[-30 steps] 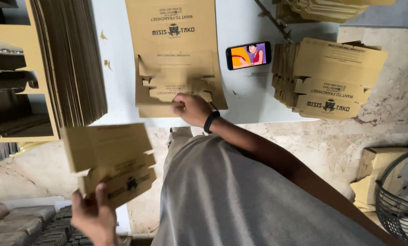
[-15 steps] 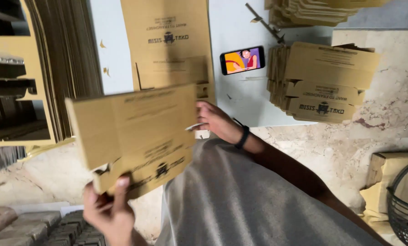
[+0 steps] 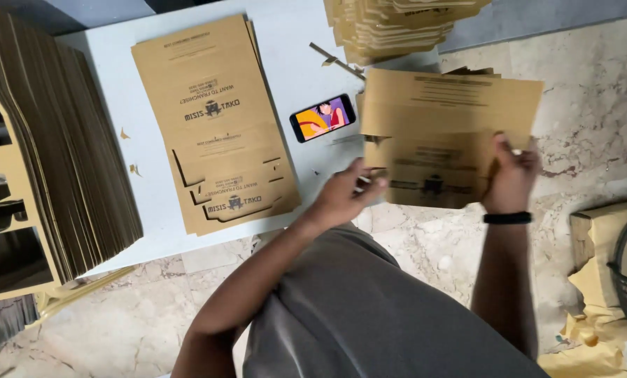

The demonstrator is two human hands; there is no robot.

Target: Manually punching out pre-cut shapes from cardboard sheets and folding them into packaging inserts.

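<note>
Between the two hands, out over the marble floor [image 3: 593, 105] and just off the counter's [image 3: 285, 49] near edge, a flat brown cardboard box blank [image 3: 448, 129] hangs in the air; the right hand [image 3: 511, 175] is closed on its lower right part, fingers curled round the edge with the thumb on the face, a black wristband [image 3: 507, 218] just below it on the arm; the left hand [image 3: 345, 194] sits at the blank's lower left corner, fingers bent and touching the edge, though whether it truly pinches the card or only steadies it cannot be told. The blank looks light and thin, stiff enough to keep flat across its width yet likely to bow or crease along its die-cut flaps and score lines; its surface appears matt and dry, so slipping seems unlikely; the tabs near the lower edge look like the weak spots, easily bent or torn. A hold on the solid panel near the two side edges, away from the cut-outs, seems the safest. On the counter lies a short pile of printed blanks [image 3: 215, 119]; a phone [image 3: 322, 117] with a lit, colourful screen rests just beside it; a tall stack of blanks on edge [image 3: 68, 161] stands at the left, and another stack [image 3: 397, 24] lies at the far side.
</note>
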